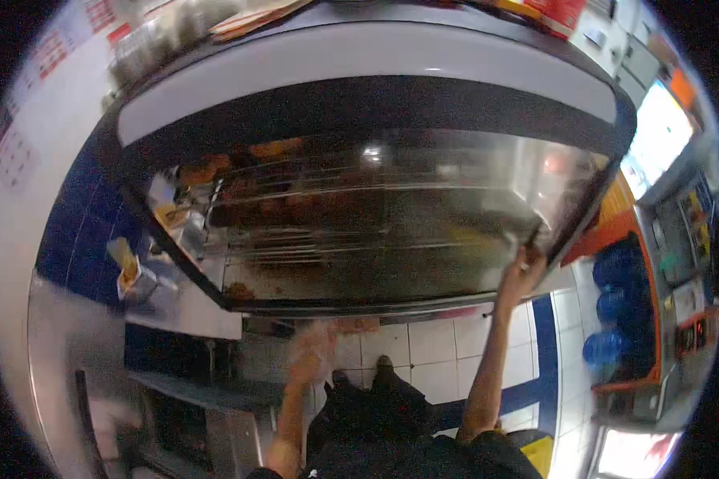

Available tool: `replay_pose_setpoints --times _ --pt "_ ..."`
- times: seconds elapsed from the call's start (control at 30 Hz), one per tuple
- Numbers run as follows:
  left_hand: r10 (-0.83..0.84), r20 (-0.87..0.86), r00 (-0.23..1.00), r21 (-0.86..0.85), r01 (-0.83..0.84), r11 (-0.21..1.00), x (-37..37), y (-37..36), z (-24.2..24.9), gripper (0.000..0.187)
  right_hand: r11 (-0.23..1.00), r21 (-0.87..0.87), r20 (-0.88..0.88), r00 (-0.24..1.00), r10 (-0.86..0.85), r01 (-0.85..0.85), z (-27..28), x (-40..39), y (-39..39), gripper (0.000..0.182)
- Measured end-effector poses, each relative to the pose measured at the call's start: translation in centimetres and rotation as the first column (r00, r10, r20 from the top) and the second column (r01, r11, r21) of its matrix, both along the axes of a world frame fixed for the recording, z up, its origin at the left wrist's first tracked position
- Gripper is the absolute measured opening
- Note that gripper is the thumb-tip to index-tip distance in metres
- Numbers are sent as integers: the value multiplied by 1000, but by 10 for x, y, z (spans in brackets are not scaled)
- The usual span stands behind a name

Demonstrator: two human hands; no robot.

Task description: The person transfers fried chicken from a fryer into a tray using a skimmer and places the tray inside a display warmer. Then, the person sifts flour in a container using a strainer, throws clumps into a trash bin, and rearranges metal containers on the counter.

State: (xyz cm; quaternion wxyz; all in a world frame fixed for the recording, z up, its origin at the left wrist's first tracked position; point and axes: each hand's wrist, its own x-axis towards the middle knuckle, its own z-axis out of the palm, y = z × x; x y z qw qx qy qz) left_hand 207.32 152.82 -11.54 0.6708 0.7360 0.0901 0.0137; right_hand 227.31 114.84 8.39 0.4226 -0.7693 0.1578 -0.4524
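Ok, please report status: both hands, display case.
Right hand at right side of display case. Left hand low, blurred, grip unclear. No blockage seen.

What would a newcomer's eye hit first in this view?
Likely the big glass-fronted cabinet across the upper middle, dark-framed with a pale band on top, the right hand at its lower right edge. Next, the glaring bright panel at upper right and the blue rounded containers below it. The left hand, below the cabinet, is a blur.

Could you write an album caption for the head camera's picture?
Right hand at the shiny front of a wide display case, left hand blurred below, above white floor tiles.
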Motion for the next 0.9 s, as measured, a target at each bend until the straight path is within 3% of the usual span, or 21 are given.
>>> replay_pose_setpoints --times 0.03,0.07,0.13,0.2,0.27,0.43,0.47,0.53,0.6,0.7,0.8,0.83,0.87,0.9 --pt "-40 -2 999 7 40 999 -37 10 -53 34 996 -28 57 995 86 -84 -1 -5 16 28" --pt "-41 -141 989 -46 35 998 -66 12 -72 34 997 -49 31 997 68 -66 -9 -10 36 28" --pt "-26 -368 929 -139 -27 990 -92 11 -74 34 992 21 -49 990 129 -128 13 -29 81 30" --pt "-45 -446 894 -167 -34 985 -98 12 -77 34 971 98 -26 975 222 -218 -2 -35 113 35" --pt "-87 -468 879 -183 0 983 -97 19 -79 34 972 -28 -20 972 235 -235 9 -45 150 39" --pt "-296 -470 832 -225 211 951 -89 37 -87 34 922 124 -89 921 380 -368 29 -76 233 46" --pt "-346 -472 811 -231 265 936 -83 42 -87 34 916 48 -60 914 401 -399 15 -72 248 52" --pt "-434 -479 763 -216 377 901 -66 50 -86 34 944 66 -65 943 326 -322 12 -80 269 60" --pt "-518 -485 705 -204 485 851 -52 50 -84 34 877 149 -42 883 467 -457 10 -94 259 64" --pt "-625 -497 602 -173 637 751 -27 30 -76 34 810 201 -248 771 587 -551 -1 -132 226 53" --pt "-702 -496 512 -158 741 652 -22 -7 -69 34 730 329 -413 604 682 -600 -57 -221 181 43" --pt "-730 -487 479 -153 777 611 -25 -20 -66 34 794 232 -447 663 600 -562 -77 -261 172 36" --pt "-760 -475 444 -152 809 568 -29 -38 -64 34 863 224 -753 483 448 -452 -82 -297 164 32" --pt "-787 -473 395 -149 845 513 -27 -59 -59 34 845 294 -759 428 490 -446 -103 -328 151 38"
